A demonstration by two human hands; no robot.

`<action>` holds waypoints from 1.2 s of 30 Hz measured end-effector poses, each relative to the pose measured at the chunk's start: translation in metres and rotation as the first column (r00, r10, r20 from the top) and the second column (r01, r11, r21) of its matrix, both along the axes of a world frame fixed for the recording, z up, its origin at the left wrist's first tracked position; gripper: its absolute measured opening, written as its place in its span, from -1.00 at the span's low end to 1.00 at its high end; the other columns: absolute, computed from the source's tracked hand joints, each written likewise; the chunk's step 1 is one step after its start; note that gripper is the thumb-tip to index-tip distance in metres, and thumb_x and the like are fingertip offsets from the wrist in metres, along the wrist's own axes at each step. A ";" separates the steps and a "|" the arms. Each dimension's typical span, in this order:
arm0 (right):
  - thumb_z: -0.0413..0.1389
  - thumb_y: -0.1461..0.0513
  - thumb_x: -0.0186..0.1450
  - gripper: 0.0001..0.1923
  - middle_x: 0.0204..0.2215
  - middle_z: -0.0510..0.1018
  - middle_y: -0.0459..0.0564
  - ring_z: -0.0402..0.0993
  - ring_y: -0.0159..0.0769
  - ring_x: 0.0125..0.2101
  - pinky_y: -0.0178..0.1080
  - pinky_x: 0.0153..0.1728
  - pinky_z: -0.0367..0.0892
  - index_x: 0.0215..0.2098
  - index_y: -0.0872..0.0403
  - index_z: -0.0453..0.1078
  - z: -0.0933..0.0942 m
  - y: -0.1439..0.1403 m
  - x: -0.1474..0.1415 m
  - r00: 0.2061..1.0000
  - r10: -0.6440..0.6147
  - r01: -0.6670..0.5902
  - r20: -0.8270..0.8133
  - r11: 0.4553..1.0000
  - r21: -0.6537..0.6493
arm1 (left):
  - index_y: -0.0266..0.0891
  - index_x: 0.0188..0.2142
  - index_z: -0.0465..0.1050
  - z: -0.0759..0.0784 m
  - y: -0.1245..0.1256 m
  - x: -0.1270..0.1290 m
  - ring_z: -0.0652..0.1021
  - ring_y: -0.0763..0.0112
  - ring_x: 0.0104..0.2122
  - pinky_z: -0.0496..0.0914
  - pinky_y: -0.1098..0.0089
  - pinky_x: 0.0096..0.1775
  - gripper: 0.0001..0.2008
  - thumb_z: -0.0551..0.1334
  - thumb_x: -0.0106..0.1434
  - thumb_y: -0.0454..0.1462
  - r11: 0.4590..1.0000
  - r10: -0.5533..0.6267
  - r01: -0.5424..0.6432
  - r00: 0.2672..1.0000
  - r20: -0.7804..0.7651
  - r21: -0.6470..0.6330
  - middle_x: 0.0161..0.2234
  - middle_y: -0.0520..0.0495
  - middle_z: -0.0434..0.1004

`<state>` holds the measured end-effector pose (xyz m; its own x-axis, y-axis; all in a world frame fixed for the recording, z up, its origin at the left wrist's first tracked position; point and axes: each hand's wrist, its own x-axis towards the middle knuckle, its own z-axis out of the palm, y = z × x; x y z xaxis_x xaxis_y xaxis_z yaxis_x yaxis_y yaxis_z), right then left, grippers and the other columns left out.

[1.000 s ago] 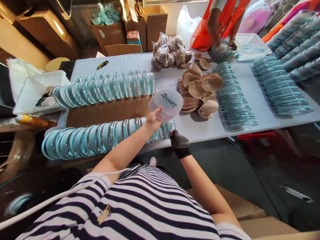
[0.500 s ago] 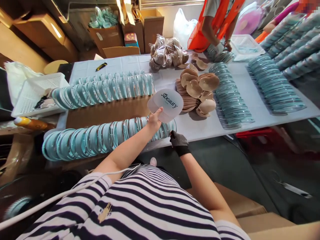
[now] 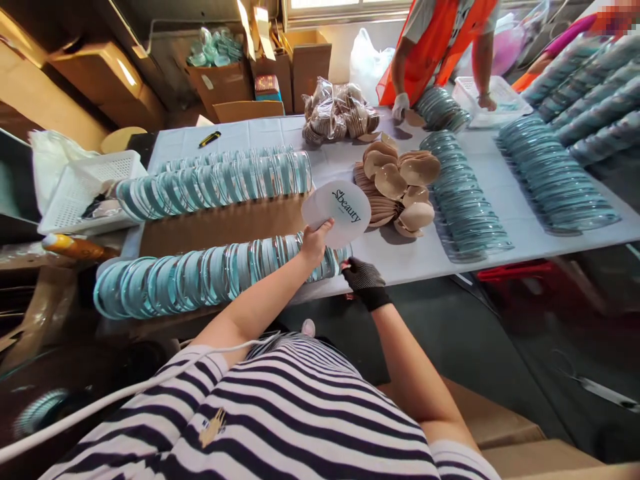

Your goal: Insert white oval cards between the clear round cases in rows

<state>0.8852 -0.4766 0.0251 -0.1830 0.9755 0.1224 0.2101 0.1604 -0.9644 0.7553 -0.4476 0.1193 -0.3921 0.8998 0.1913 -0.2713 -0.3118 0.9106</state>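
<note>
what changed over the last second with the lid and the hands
The left hand keeps hold of the white lid, which tilted slightly. The gloved right hand stays at the end of the near row of cases. Across the table, the co-worker straightened up.

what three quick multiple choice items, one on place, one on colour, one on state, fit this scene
1. Where is the yellow knife?
A. far end of the table
B. in the white basket
C. on the floor

2. What colour is the glove on the right hand?
A. white
B. black
C. orange

3. What is the left hand doing?
A. resting flat on the table
B. holding a round disc printed "beauty"
C. hanging free

Answers:
1 A, it lies on the cloth near the boxes.
2 B, the dark knit glove covers that hand.
3 B, fingers pinch the disc's lower edge above the near row of lids.
</note>
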 end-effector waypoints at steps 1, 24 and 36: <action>0.05 0.02 0.31 -0.62 -0.33 0.61 0.06 0.54 -0.21 -0.24 -0.24 -0.23 0.42 -0.06 0.08 0.44 0.008 0.003 0.005 0.988 -0.154 0.154 -0.009 0.981 0.114 | -0.24 -0.15 0.58 0.000 0.000 0.001 0.57 0.21 0.00 0.36 0.19 0.12 -0.64 0.43 0.01 -0.39 1.000 0.003 -0.003 1.000 -0.006 0.000 -0.22 -0.06 0.68; -0.15 0.13 0.40 -0.61 -0.35 0.61 0.17 0.53 -0.22 -0.38 -0.29 -0.37 0.28 -0.14 0.16 0.45 -0.025 -0.118 -0.007 0.812 -0.399 0.266 0.425 0.902 0.338 | -0.20 0.09 0.44 0.033 -0.027 -0.032 0.52 0.25 0.10 0.40 0.19 0.14 -0.58 0.27 0.24 -0.44 0.994 -0.042 0.066 0.965 0.260 -0.085 -0.04 -0.07 0.62; -0.17 0.14 0.46 -0.66 -0.33 0.60 0.07 0.47 -0.31 -0.41 -0.32 -0.44 0.05 -0.04 0.12 0.36 0.013 -0.059 -0.058 0.753 -0.236 0.158 0.614 0.971 0.179 | -0.17 0.11 0.45 0.033 -0.032 -0.033 0.50 0.19 0.13 0.33 0.11 0.20 -0.53 0.30 0.21 -0.44 0.991 -0.057 0.096 0.937 0.346 -0.096 0.04 -0.09 0.58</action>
<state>0.8269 -0.5359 0.0379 -0.0622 0.9857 0.1566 0.7993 0.1432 -0.5836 0.7220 -0.4796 0.1527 -0.3453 0.9375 -0.0437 -0.5910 -0.1810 0.7861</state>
